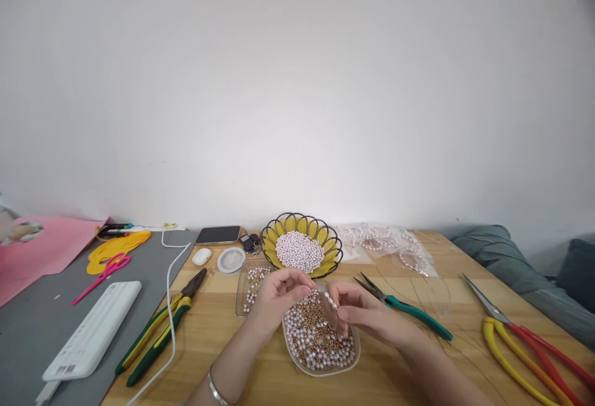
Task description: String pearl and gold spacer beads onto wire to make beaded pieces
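My left hand [284, 294] and my right hand [365, 312] face each other above a tray of beads [320, 372], heaped with pale pearl and small gold ones. A short row of pearl beads [330, 300] shows at the fingertips of my right hand, which is closed on it. The fingers of my left hand are pinched together close by, and what they hold is too small to make out. Just behind my hands stands a yellow basket with black wire loops [333, 251], full of pale pearl beads [300, 251].
Left of the tray are a clear box [239, 297] with beads, a white spool [231, 260], a phone [218, 234] and green-yellow pliers [162, 325]. Teal-handled pliers [409, 308], large scissors [515, 331] and a plastic bag with beads [395, 245] lie right. A white cable [170, 282] crosses the left side.
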Tool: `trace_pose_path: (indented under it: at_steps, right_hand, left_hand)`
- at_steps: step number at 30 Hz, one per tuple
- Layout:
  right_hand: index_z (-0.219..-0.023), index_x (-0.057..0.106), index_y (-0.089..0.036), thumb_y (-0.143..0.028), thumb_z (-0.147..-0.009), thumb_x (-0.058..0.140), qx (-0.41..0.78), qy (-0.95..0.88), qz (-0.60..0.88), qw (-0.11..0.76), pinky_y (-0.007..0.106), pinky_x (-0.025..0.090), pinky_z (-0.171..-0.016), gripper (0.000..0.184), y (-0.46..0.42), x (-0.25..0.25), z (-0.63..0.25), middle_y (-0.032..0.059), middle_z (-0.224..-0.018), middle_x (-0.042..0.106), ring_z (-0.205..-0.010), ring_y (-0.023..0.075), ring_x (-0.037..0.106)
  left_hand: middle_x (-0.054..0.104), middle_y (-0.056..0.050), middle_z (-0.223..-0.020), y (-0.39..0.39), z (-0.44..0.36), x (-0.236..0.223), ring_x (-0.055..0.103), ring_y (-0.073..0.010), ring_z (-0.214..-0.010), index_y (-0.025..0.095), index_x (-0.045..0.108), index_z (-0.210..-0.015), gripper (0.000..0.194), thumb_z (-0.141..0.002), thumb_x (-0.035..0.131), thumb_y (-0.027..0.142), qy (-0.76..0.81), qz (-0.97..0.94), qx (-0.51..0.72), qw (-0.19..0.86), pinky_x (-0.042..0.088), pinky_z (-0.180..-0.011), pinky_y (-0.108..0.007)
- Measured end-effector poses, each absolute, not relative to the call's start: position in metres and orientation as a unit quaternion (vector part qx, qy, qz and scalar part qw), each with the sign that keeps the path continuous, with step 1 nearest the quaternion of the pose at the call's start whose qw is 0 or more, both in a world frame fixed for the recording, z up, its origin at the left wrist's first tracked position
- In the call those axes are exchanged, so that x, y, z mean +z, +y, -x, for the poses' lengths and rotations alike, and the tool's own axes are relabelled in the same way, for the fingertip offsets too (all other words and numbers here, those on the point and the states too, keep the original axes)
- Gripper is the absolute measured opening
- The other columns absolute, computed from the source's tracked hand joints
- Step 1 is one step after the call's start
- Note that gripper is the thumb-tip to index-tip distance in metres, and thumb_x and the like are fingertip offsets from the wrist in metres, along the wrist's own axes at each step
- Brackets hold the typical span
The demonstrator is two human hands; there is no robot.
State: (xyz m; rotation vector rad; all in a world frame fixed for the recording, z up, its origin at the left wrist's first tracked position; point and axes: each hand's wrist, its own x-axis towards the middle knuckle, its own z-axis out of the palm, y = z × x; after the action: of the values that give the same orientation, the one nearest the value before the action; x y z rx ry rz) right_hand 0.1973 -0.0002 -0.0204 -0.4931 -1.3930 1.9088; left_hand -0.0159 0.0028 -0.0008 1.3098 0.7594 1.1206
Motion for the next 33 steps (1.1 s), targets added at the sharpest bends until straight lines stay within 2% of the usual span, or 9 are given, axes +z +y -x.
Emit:
trace_pose_path:
  at_steps: [6,15,22,33]
  right_hand:
    - [-0.083,0.060,-0.019,-0.034,-0.082,0.084,0.766,-0.545,0.171,0.295,0.019,0.043,-0.054,0.029,-0.0025,-0.0274,-0.1987,-0.0068,-0.064,0.062,-0.051,0.0062,0.056]
    - [-0.082,0.060,-0.019,-0.034,-0.080,0.086,0.772,-0.537,0.184,0.287,0.019,0.044,-0.054,0.030,-0.0020,-0.0266,-0.1995,-0.0068,-0.063,0.062,-0.051,0.0060,0.056]
    - [-0.081,0.060,-0.019,-0.035,-0.079,0.086,0.770,-0.539,0.184,0.287,0.019,0.044,-0.054,0.031,-0.0029,-0.0256,-0.1987,-0.0069,-0.063,0.062,-0.051,0.0064,0.056]
    - [-0.080,0.060,-0.019,-0.036,-0.080,0.085,0.765,-0.542,0.192,0.291,0.019,0.046,-0.054,0.030,-0.0014,-0.0265,-0.1979,-0.0059,-0.062,0.065,-0.049,0.0065,0.056]
  left_hand:
    - [0.076,-0.007,-0.084,0.0015,0.0158,-0.0025,0.062,-0.0161,-0.075,0.016,0.079,-0.077,0.029,-0.071,0.091,0.041,0.274,-0.484,0.502,0.662,0.046,-0.069,-0.026]
    - [0.077,-0.009,-0.087,0.0018,0.0161,-0.0030,0.066,-0.0198,-0.079,0.016,0.082,-0.079,0.031,-0.070,0.091,0.044,0.277,-0.494,0.491,0.662,0.048,-0.076,-0.030]
    - [0.077,-0.007,-0.089,0.0006,0.0169,-0.0034,0.066,-0.0172,-0.080,0.019,0.084,-0.082,0.023,-0.076,0.088,0.040,0.247,-0.504,0.493,0.665,0.046,-0.075,-0.027]
    - [0.077,-0.007,-0.088,0.0002,0.0169,-0.0006,0.065,-0.0170,-0.078,0.018,0.082,-0.080,0.024,-0.073,0.090,0.040,0.253,-0.497,0.503,0.660,0.047,-0.073,-0.027]
